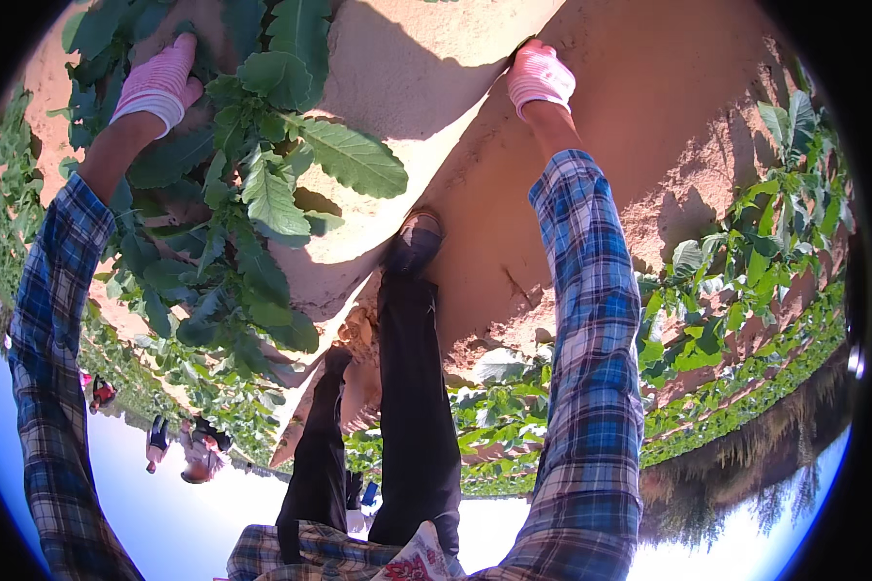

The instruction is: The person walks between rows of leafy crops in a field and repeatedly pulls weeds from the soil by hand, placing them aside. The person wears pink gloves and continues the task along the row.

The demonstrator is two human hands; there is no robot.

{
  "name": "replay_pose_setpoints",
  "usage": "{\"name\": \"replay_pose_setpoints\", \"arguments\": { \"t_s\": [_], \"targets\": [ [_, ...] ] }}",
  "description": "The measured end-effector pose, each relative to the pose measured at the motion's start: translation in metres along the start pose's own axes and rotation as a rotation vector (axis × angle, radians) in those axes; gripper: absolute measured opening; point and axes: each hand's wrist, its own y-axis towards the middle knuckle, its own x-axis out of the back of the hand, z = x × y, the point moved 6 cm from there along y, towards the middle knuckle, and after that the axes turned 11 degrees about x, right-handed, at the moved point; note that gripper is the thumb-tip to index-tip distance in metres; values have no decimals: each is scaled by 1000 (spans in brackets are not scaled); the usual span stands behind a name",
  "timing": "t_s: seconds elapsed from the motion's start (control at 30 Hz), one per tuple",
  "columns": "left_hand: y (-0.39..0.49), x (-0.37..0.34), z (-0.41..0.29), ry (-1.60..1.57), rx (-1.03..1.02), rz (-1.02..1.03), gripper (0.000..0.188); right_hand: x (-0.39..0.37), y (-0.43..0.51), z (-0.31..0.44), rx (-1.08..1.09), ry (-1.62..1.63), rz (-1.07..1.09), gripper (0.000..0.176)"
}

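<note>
My left hand (pixel 158 86), in a pink knit glove with a white cuff, reaches in among broad toothed leaves of a leafy plant (pixel 269 192). Its fingertips are partly lost against the foliage, so any grip there is unclear. At the upper middle, my right hand (pixel 541 76), in a matching glove, has its fingers curled beside the edge of a pale strip of ground cover (pixel 458 134). A small dark patch shows by those fingers; whether it is a held thing or shadow cannot be told.
My dark shoe (pixel 413 243) stands on sandy soil (pixel 501 232) by the strip's edge. Rows of leafy plants (pixel 727 290) run along the right. Several people (pixel 200 447) appear far off at the lower left. A tree line (pixel 734 465) borders the field.
</note>
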Motion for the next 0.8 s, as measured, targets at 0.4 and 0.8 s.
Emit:
{"name": "replay_pose_setpoints", "arguments": {
  "t_s": [0.4, 0.8],
  "targets": [
    [9, 1, -12, 113, 137, 298, 47, 55, -13, -32, -59, 279, -194, 19],
    [11, 7, -18, 154, 121, 296, 48, 146, 100, -84, -345, 1763, -492, 23]
  ]
}}
